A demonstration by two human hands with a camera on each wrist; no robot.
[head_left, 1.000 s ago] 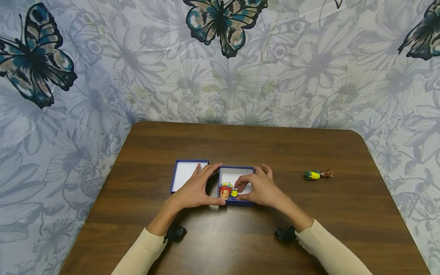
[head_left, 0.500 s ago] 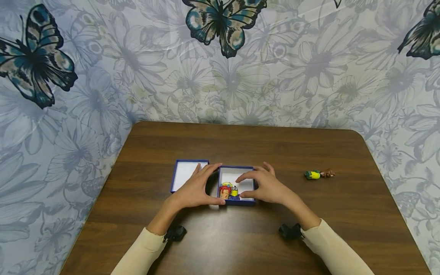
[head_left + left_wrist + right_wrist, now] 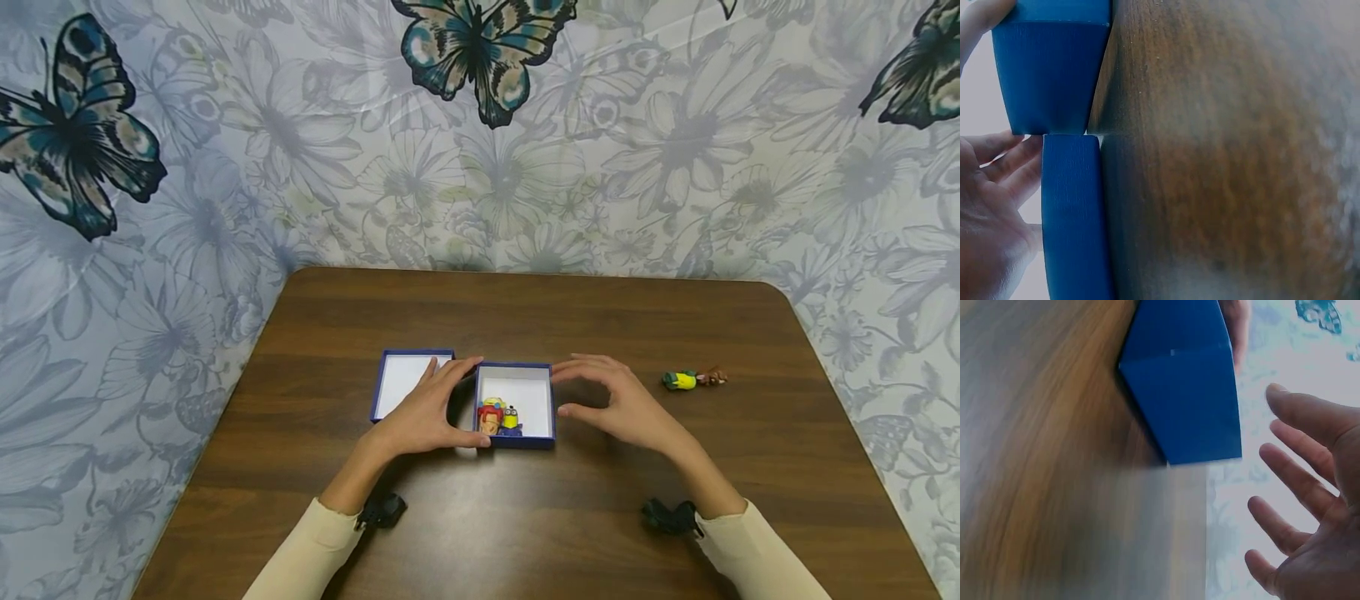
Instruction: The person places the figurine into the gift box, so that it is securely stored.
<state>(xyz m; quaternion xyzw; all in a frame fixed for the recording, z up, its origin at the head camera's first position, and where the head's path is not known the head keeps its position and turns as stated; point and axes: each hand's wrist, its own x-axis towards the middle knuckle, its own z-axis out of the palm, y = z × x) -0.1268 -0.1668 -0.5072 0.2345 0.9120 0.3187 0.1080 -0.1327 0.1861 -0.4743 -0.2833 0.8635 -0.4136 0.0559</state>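
A blue-edged box (image 3: 525, 443) with a white inside stands mid-table. Two small toy figures lie in its near left corner: a red and tan one (image 3: 491, 416) and a yellow and blue one (image 3: 511, 422). My left hand (image 3: 422, 418) grips the box across its left side, thumb at the near corner and fingertips at the far one. In the left wrist view the thumb touches the top of the blue wall (image 3: 1050, 75). My right hand (image 3: 618, 402) is beside the box's right wall, fingers spread and holding nothing; the right wrist view shows its fingers apart from the blue wall (image 3: 1179, 406).
The shallow blue lid (image 3: 393, 383), white inside up, lies left of the box, partly behind my left hand. A toy figure in green, yellow and brown (image 3: 693, 380) lies at the right of the wooden table (image 3: 480, 533). A butterfly-patterned cloth (image 3: 300, 167) hangs behind.
My right hand has let go of the yellow and blue figure, come out of the box and moved right. The left hand and the box stay in place.
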